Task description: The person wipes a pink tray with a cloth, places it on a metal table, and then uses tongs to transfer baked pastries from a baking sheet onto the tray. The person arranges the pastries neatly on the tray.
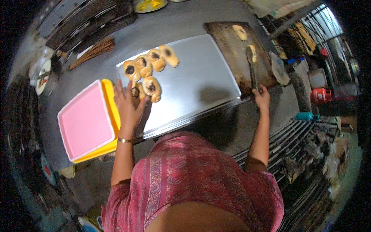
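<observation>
With its fingers spread, my left hand [129, 107] is over the left edge of a shiny metal baking sheet [197, 66], its thumb against a baked bun with a dark filling [151, 88]. Whether it grips the bun cannot be told. Several more such buns [132, 70] lie on the sheet's left part. My right hand [262, 95] holds metal tongs [252, 68] by the near end. The tongs' far tips are at a bun [253, 52] on a dark, stained baking tray [232, 46]. Another bun [240, 32] lies farther up that tray.
A pink tray [87, 121] rests on a yellow tray [116, 116] at the left. Beyond are a brush of thin brown sticks [95, 52] and a plate with yellow food [149, 5]. A metal rack [278, 145] and a red gas cylinder [321, 95] are at the right.
</observation>
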Available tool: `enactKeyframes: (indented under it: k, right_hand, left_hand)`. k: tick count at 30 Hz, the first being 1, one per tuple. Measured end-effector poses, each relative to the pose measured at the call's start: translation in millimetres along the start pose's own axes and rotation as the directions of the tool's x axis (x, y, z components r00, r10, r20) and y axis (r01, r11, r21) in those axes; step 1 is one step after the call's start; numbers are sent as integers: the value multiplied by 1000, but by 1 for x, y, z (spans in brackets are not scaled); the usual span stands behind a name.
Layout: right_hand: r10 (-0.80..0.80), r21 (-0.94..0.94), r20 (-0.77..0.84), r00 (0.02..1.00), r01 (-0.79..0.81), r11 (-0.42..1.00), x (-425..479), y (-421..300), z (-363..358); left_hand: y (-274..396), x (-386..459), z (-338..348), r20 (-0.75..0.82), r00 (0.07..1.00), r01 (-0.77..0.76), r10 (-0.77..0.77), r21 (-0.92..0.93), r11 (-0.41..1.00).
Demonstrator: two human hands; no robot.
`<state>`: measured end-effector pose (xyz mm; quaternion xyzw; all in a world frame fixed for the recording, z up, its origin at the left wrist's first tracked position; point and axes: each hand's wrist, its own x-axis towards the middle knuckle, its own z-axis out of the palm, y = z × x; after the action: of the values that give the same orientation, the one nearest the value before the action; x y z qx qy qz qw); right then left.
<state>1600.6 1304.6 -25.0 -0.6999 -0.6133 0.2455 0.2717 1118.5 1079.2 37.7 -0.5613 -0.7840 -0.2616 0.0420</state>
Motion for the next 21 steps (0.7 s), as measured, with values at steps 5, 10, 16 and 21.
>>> enactKeyframes:
  k: [5, 10, 16, 21]
  right_hand:
    - [-88, 291, 142, 986, 43, 956, -105, -56, -17]
    - [-285, 127, 262, 922, 259, 957, -190, -91, 4]
    - [-335, 103, 460, 822, 325, 940, -260, -183, 28]
    - [-480, 45, 395, 783, 506, 861, -270, -232, 68]
  left_hand:
    - [-4, 8, -10, 16, 1000, 9, -9, 16, 1000]
    - [0, 13, -9, 75, 996, -47, 51, -52, 998]
    - [-16, 15, -12, 22, 999, -32, 35, -127, 991]
    - [-41, 15, -28, -50, 999, 14, -18, -84, 996]
